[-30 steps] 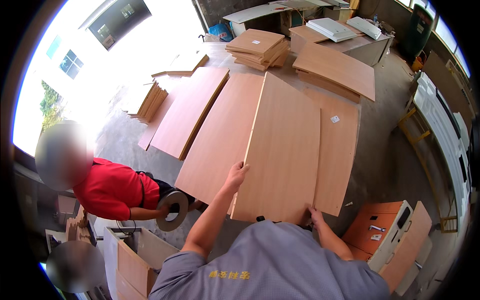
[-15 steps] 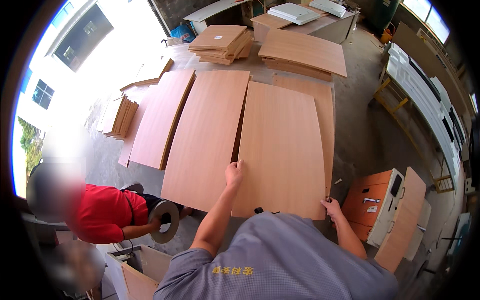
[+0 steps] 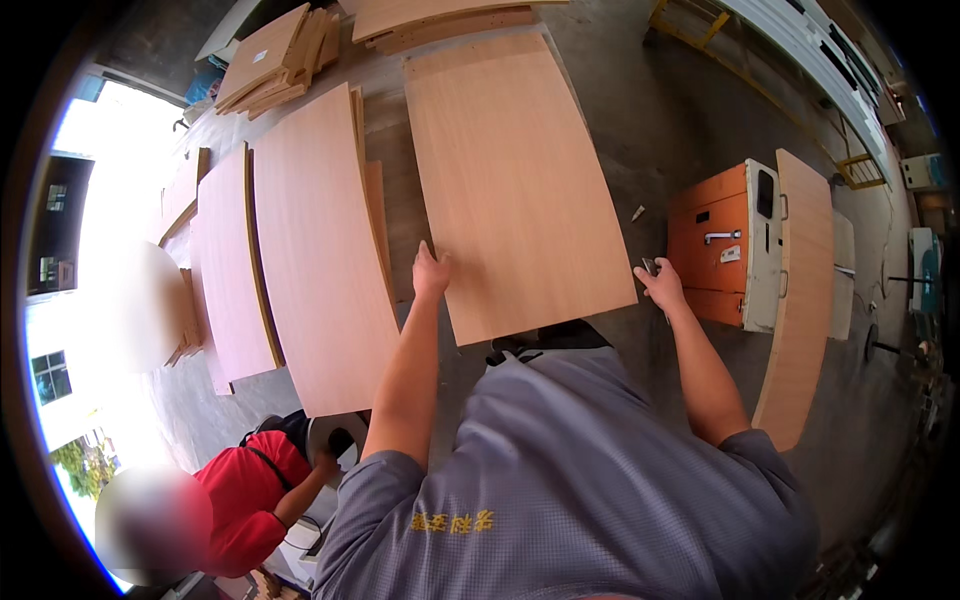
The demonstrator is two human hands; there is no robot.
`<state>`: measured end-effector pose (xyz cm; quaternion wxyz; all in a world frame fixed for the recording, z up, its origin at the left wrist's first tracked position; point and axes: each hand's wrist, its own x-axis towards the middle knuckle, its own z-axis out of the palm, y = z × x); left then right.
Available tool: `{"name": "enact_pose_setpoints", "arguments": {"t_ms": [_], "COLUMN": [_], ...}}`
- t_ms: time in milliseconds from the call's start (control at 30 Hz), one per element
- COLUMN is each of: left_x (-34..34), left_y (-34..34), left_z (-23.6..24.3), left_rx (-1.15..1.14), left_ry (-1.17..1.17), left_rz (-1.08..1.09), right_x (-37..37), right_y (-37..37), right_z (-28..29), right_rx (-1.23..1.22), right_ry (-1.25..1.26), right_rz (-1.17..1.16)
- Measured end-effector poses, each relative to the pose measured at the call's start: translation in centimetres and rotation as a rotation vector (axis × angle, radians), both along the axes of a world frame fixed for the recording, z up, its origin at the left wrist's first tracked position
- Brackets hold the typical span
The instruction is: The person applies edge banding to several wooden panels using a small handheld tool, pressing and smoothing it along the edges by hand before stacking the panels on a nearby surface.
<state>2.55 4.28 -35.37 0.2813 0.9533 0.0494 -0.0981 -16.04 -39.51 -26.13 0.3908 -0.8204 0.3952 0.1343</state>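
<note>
A pale-brown, rectangular wood-grain panel point(image 3: 515, 180) is seen at the frame's centre. The left hand point(image 3: 430, 272) is placed at its left edge, fingers pointed upward; whether it is gripped cannot be told. Beside the lower-right corner, a small dark object point(image 3: 651, 267) is pinched in the right hand point(image 3: 664, 288). Yellow characters point(image 3: 453, 522) are borne by the grey short-sleeved shirt point(image 3: 600, 450), lower centre. The panel is separated by grey floor point(image 3: 640, 180) from a boxy orange-and-white cabinet point(image 3: 700, 265), right of centre.

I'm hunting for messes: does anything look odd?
A small whitish thing lies alone on the floor between the big board and orange box, maybe dropped. The upper left board stack looks crooked, with uneven edges.
</note>
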Motion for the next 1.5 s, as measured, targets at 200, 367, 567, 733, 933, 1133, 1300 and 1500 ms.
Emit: {"name": "enact_pose_setpoints", "arguments": {"t_ms": [200, 367, 567, 733, 933, 1133, 1300, 1500], "left_x": [-3.0, -4.8, -0.3, 3.3, 10.0, 13.5, 11.1, 10.4], "left_y": [-0.5, -1.2, -3.0, -3.4, -5.9, -7.0, -9.5, -9.3], "left_z": [-0.1, 0.5, 2.6, 1.5, 0.5, -2.1, -1.6, -2.2], "left_rx": [0.092, 0.130, 0.175, 0.217, 0.234, 0.186, 0.313, 0.315], "left_ry": [0.173, 0.247, 0.451, 0.220, 0.163, 0.083, -0.012, -0.017], "left_rz": [-0.366, -0.415, -0.490, -0.421, -0.291, -0.029, -0.055, -0.053], "right_x": [-7.3, -10.1, -10.2, -8.2, -3.4, 10.4, 26.8, 48.2], "right_y": [2.0, 7.2, 7.4, 6.8, 5.2, 4.0, -0.3, -5.7], "right_z": [-7.1, -6.3, -8.0, -7.9, -7.5, -5.6, -5.6, -6.4], "right_rx": [-0.280, -0.277, -0.321, -0.321, -0.284, -0.239, -0.264, -0.286], "right_ry": [-0.022, -0.092, -0.169, -0.156, -0.115, -0.077, -0.102, -0.093], "right_rz": [0.086, -0.018, -0.059, -0.044, -0.042, 0.091, 0.189, 0.292]}}
